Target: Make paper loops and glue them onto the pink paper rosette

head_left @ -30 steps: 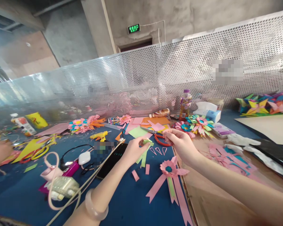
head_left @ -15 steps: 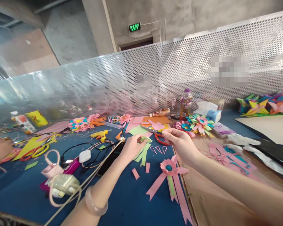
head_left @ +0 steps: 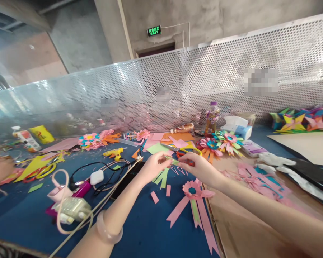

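Both hands meet over the middle of the blue table. My left hand (head_left: 158,165) pinches one end of a small green paper strip (head_left: 174,162), and the fingers of my right hand (head_left: 191,164) close on its other end. Green strips (head_left: 163,178) lie just below my left hand, with two small pink pieces (head_left: 154,197) nearer to me. Pink paper triangles (head_left: 181,171) are partly covered by my right hand. A pink paper flower with a blue centre (head_left: 192,190) and ribbon tails lies below it. Scissors (head_left: 196,151) rest behind my right hand.
A yellow glue gun (head_left: 114,154), cables and a white case (head_left: 97,177) lie left. A bottle (head_left: 212,120), tissue packs (head_left: 238,129) and paper flowers (head_left: 228,141) stand behind right. Another person's hand (head_left: 1,172) is at the far left. Cardboard (head_left: 239,215) covers the right side.
My right hand has moved left and down to meet my left hand and has taken hold of the green strip. The yellow scissor handle behind it now shows.
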A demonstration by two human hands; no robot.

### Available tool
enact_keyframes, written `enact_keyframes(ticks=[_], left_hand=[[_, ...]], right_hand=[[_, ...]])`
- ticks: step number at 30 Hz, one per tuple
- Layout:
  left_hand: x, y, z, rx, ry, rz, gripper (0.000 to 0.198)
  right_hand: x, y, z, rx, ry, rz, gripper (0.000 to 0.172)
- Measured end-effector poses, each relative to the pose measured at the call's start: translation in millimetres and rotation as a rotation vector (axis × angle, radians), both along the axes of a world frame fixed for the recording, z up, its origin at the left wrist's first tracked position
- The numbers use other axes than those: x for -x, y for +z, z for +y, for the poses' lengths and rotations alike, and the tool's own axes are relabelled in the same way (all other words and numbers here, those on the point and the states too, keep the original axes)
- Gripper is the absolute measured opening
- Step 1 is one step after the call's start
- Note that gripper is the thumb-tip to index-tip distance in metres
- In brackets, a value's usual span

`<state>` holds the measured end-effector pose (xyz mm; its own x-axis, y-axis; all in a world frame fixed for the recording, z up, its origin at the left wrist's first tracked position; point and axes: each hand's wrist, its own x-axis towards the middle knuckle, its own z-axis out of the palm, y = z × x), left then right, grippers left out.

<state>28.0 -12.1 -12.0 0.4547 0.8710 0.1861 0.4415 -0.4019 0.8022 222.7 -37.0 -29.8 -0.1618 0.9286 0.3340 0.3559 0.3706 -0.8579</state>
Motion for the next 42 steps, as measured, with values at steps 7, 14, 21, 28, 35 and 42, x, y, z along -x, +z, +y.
enact_keyframes(ticks=[7,14,21,28,35,42], left_hand=[[10,11.3,7,-0.158,0.185,0.029,0.035],[46,7.9,27,-0.366,0.49,0.317,0.018],[47,-9.6,30,-0.352,0.434,0.617,0.011],[37,-11.8,25,-0.29,0.244,0.682,0.02],[38,-9.8,21,-0.248,0.241,0.69,0.023],[41,-17.3,27,-0.181,0.405,0.686,0.02]], right_hand=[[4,7.3,16,-0.007,-0.052,-0.117,0.016],[11,-2.0,70,0.077,-0.075,-0.361,0.02],[32,-10.7,89,0.081,-0.165,-0.711,0.024],[38,-12.1,80,-0.14,-0.213,-1.004,0.026],[37,-13.5,71,-0.272,-0.143,-1.172,0.025],[40,-4.0,63,-0.289,-0.16,-1.178,0.025]])
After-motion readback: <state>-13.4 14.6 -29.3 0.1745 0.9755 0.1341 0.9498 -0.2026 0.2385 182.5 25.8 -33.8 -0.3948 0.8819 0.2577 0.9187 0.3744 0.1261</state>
